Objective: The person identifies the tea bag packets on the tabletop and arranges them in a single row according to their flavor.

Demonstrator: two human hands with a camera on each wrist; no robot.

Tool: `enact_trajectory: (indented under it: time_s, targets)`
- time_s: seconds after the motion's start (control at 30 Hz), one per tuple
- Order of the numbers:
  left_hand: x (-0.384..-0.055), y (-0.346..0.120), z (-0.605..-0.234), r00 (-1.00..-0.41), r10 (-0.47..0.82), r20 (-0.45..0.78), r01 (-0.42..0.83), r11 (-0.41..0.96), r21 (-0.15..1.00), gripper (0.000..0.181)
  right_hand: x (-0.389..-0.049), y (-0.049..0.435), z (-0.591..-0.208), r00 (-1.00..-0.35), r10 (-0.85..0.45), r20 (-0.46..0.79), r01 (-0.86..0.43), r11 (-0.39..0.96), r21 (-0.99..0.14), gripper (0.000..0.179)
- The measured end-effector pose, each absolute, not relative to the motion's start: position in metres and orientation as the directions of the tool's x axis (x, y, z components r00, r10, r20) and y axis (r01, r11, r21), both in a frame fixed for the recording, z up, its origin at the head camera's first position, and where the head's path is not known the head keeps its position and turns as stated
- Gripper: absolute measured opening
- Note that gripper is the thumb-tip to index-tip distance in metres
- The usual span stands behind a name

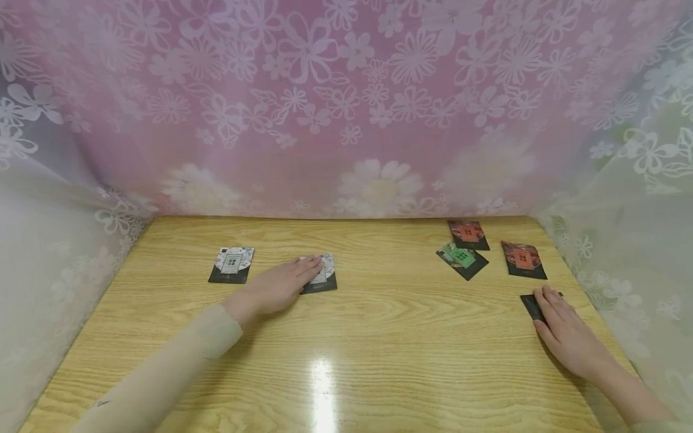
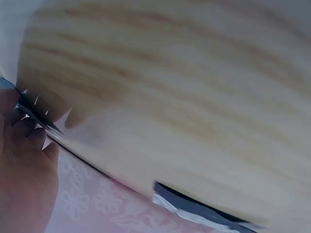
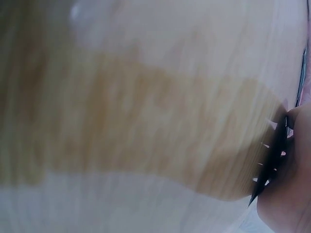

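Note:
My left hand [image 1: 281,284] lies over a white-and-black sachet [image 1: 328,278], its fingers extended across the left part. The left wrist view catches that hand [image 2: 26,179] at the edge, fingertips on the dark packet. Left of it, a similar white-and-black sachet [image 1: 231,265] lies flat on the wooden table. At the right side, my right hand [image 1: 568,337] rests with straight fingers on a black sachet [image 1: 532,307], covering most of it. The right wrist view shows this dark sachet [image 3: 272,158] edge-on under the fingers.
Beyond my right hand lie a red-and-black sachet [image 1: 524,260], a green-and-black sachet [image 1: 462,260] and another red-and-black sachet [image 1: 468,234], the last two overlapping. Floral curtains [image 1: 346,108] hang along the table's back and both sides. Light glares off the table [image 1: 390,361] in front.

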State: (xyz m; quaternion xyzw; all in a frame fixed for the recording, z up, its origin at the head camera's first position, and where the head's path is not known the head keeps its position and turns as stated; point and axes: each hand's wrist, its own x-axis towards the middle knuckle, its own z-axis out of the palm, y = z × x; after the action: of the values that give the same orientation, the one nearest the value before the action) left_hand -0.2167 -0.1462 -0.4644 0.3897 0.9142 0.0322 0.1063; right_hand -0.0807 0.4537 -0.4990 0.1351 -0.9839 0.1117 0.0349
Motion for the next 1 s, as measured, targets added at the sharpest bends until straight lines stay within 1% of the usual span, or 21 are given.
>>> enact_trajectory:
  time_s: [0.23,0.33,0.57,0.77,0.9,1.0]
  targets:
    - [-0.220,-0.159,-0.456,-0.699,0.694,-0.173,0.670,0.720,0.181,0.059,-0.082,0.455,-0.498,-0.960,-0.260,0.101,-0.276,0.940,-0.203,0.063]
    - [-0.220,-0.155,-0.455,-0.712,0.686,-0.150,0.665,0.727,0.170,0.061,-0.082,0.455,-0.497,-0.961,-0.258,0.096,-0.273,0.940,-0.203,0.063]
    - [-0.216,-0.131,-0.457,-0.748,0.659,-0.075,0.653,0.752,0.093,0.063,-0.081,0.454,-0.498,-0.961,-0.262,0.091,-0.275,0.940,-0.202,0.063]
    - [-0.214,-0.117,-0.459,-0.786,0.607,-0.119,0.610,0.793,0.012,0.064,-0.081,0.453,-0.498,-0.961,-0.262,0.092,-0.276,0.939,-0.205,0.063]
    - [-0.215,-0.116,-0.460,-0.791,0.589,-0.164,0.592,0.805,0.041,0.063,-0.080,0.453,-0.497,-0.962,-0.261,0.080,-0.273,0.937,-0.218,0.064]
    - [-0.217,-0.118,-0.462,-0.783,0.601,-0.163,0.596,0.799,0.084,0.063,-0.080,0.453,-0.497,-0.962,-0.261,0.077,-0.272,0.937,-0.220,0.064]
